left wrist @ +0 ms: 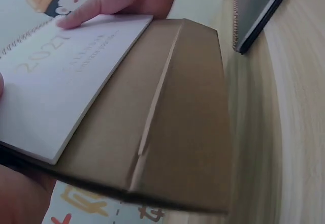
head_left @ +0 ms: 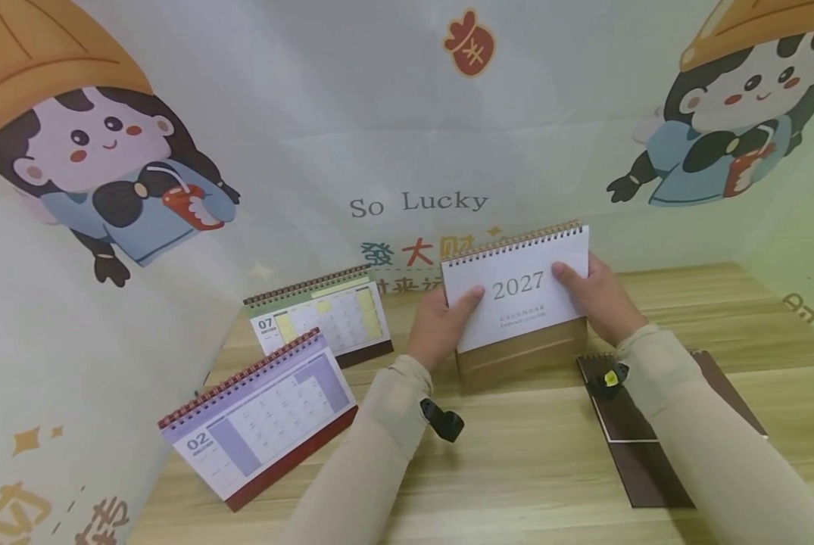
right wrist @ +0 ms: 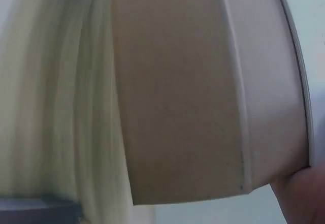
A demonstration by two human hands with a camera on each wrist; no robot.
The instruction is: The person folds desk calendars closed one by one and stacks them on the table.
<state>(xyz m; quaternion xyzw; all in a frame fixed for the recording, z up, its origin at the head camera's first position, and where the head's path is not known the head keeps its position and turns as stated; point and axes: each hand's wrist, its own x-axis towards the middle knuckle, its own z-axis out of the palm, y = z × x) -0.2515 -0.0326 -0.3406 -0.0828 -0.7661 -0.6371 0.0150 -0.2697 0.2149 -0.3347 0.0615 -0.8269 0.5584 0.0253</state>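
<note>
A pale backdrop (head_left: 297, 98) rises behind a wood-grained surface (head_left: 502, 484), with pale walls on the left (head_left: 52, 341) and right (head_left: 798, 235), the latter tinged green. A cartoon figure (head_left: 130, 189) in an orange hat appears at upper left, a similar figure (head_left: 734, 144) at upper right. A red pouch motif (head_left: 470, 47) sits above "So Lucky" lettering (head_left: 419, 203) and colourful Chinese characters (head_left: 416, 253).

On the wood-grain tabletop (head_left: 516, 469), a purple calendar (head_left: 270, 424) marked 02 stood near a green-topped calendar (head_left: 338, 322) marked 07, with a dark brown spiral-bound item (head_left: 621, 416) at the right. Behind, a pale backdrop (head_left: 297, 174) bore cartoon figures (head_left: 116, 163) and "So Lucky".
</note>
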